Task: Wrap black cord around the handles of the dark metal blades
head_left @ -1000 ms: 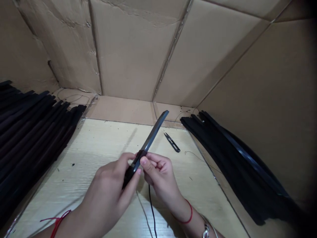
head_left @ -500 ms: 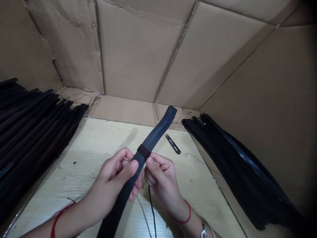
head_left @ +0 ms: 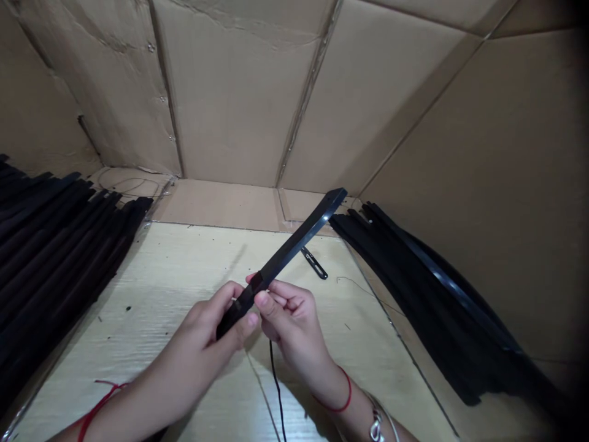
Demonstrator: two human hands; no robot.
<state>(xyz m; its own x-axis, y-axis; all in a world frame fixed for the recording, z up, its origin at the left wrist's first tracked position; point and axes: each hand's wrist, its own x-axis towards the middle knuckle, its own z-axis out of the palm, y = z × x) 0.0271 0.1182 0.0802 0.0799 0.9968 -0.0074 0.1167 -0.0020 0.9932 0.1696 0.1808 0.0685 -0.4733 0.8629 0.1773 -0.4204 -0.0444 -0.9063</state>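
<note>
A long, black, curved, scabbard-like piece [head_left: 294, 240] slants up and away to the right, its narrow edge turned toward me and a small hole near its far end. My left hand [head_left: 209, 328] is closed around its near part. A dark brown band [head_left: 256, 283] goes around the piece just beyond my left fingers. Beside that band, my right hand [head_left: 289, 319] is closed in a pinch, its thumb and fingertips against the piece's right side. From under the right hand hangs a thin black cord [head_left: 277, 380]; the pinched part is hidden by the fingers.
Thread snips [head_left: 315, 264] lie on the pale tabletop [head_left: 184, 264], partly behind the black piece. Many similar dark strips are piled at left [head_left: 59, 239], and more dark pieces [head_left: 423, 288] lie at right. Cardboard walls [head_left: 230, 92] enclose the back and right side. A loose thread [head_left: 363, 285] lies near the right edge.
The black piece has rolled from its broad face to its narrow edge, and its far end has swung slightly right. My left hand has shifted its hold; the right hand still pinches beside the band.
</note>
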